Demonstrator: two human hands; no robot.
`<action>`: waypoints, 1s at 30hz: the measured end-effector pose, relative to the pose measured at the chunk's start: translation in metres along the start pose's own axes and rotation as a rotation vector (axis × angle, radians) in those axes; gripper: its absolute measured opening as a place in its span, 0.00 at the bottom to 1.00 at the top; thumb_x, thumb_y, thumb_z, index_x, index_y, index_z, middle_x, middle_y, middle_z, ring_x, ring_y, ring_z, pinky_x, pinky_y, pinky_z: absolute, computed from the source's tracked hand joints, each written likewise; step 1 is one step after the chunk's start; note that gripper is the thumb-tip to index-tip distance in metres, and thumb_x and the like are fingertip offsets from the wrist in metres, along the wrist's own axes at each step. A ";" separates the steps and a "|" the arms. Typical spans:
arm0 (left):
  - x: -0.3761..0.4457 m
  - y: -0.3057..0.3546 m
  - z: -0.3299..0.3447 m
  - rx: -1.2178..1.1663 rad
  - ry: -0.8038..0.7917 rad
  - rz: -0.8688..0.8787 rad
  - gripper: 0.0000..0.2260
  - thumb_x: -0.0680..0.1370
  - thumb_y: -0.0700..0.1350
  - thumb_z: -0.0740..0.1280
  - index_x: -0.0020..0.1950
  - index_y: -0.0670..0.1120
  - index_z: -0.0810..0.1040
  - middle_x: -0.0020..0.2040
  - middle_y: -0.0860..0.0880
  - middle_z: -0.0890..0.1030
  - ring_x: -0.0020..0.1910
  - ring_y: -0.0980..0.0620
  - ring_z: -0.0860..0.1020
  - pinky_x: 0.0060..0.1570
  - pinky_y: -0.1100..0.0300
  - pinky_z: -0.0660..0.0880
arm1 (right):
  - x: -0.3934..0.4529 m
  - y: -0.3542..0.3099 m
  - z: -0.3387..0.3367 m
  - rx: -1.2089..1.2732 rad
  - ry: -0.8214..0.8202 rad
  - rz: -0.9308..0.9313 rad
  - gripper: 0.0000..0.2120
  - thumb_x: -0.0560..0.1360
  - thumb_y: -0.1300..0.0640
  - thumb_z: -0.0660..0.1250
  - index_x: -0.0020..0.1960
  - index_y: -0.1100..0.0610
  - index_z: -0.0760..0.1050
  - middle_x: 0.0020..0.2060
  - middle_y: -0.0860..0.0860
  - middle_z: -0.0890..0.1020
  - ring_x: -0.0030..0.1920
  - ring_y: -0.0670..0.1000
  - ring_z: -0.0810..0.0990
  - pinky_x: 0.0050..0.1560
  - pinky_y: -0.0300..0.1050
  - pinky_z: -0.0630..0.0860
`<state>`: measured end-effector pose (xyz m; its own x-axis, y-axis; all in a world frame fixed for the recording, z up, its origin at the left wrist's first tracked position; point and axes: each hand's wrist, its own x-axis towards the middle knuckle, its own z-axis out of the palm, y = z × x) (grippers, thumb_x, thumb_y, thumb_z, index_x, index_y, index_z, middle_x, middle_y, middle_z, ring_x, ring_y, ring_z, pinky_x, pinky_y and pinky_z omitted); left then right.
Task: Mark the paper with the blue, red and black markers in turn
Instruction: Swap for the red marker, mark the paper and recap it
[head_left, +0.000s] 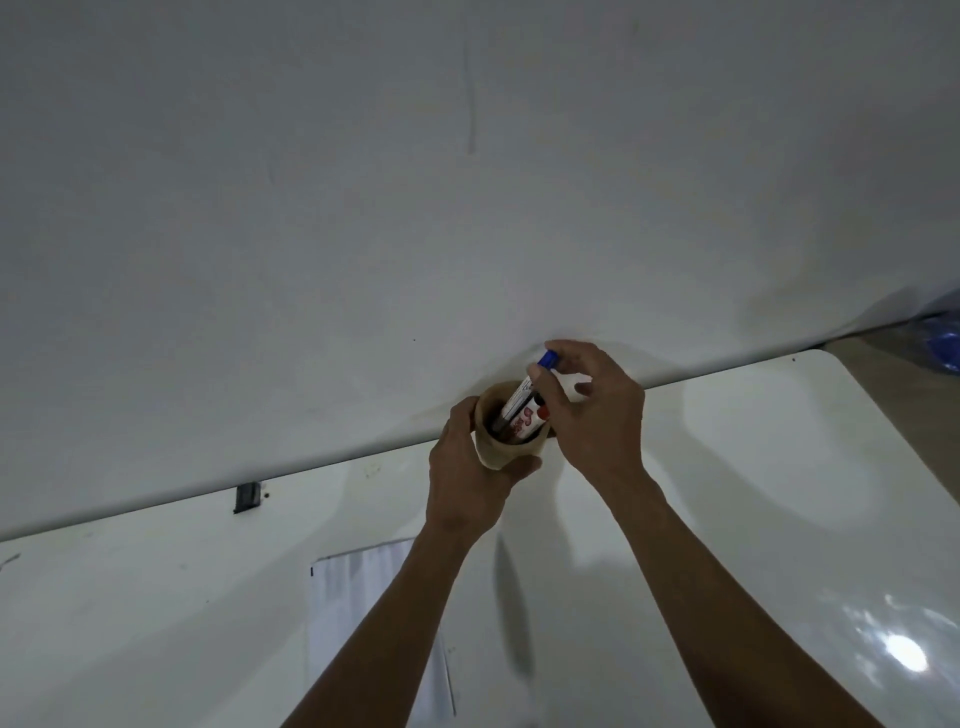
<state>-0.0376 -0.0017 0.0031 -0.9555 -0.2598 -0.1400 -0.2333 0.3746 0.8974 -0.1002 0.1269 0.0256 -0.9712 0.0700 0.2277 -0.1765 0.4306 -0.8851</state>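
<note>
Head view, frame centre: left hand (467, 467) wrapped round cup (506, 449), right hand (592, 410) pinching blue marker (524, 397); could tip cup if snagged.

Lower ends of the markers sit inside the tan cup (506, 447), hidden by its wall. Blue marker (524, 392): mid-barrel partly behind right-hand fingers (550, 395); label print too small to read. Red marker (543, 413): only the cap tip and a bit of printed barrel show. A dark cap beside it is too small to say for sure it's the black one. Cup's left side covered by left hand (462, 467); its base hidden by the thumb, so can't tell if it touches the table (753, 493). Paper (353, 613) crossed by the left forearm, its lower part cut by the bottom edge. Both arms cut off at the bottom edge. Blue thing (943, 348) at right edge cropped, unidentifiable. Small dark object (247, 497) at table's far edge too small to tell.
</note>
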 end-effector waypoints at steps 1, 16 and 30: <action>0.000 -0.002 0.000 -0.002 0.005 0.000 0.32 0.64 0.47 0.82 0.63 0.54 0.71 0.55 0.63 0.78 0.51 0.72 0.76 0.42 0.77 0.72 | -0.001 0.002 0.001 -0.020 0.009 0.006 0.09 0.76 0.55 0.75 0.55 0.55 0.84 0.48 0.48 0.86 0.50 0.45 0.83 0.52 0.43 0.80; -0.002 -0.007 0.004 -0.067 0.018 0.030 0.33 0.65 0.43 0.82 0.63 0.59 0.70 0.55 0.66 0.77 0.53 0.75 0.75 0.46 0.79 0.72 | -0.025 0.004 -0.012 -0.014 0.033 0.193 0.17 0.73 0.53 0.78 0.59 0.57 0.83 0.45 0.49 0.85 0.47 0.45 0.84 0.45 0.39 0.81; -0.003 -0.006 0.004 -0.156 -0.020 0.027 0.29 0.69 0.34 0.78 0.65 0.49 0.72 0.55 0.63 0.77 0.50 0.75 0.76 0.42 0.79 0.74 | -0.046 -0.003 -0.005 0.057 0.161 0.225 0.08 0.71 0.56 0.80 0.47 0.58 0.85 0.39 0.40 0.83 0.42 0.34 0.82 0.48 0.25 0.73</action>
<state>-0.0338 0.0004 -0.0031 -0.9648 -0.2331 -0.1217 -0.1779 0.2376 0.9549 -0.0536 0.1270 0.0200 -0.9498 0.3023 0.0809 0.0270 0.3368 -0.9412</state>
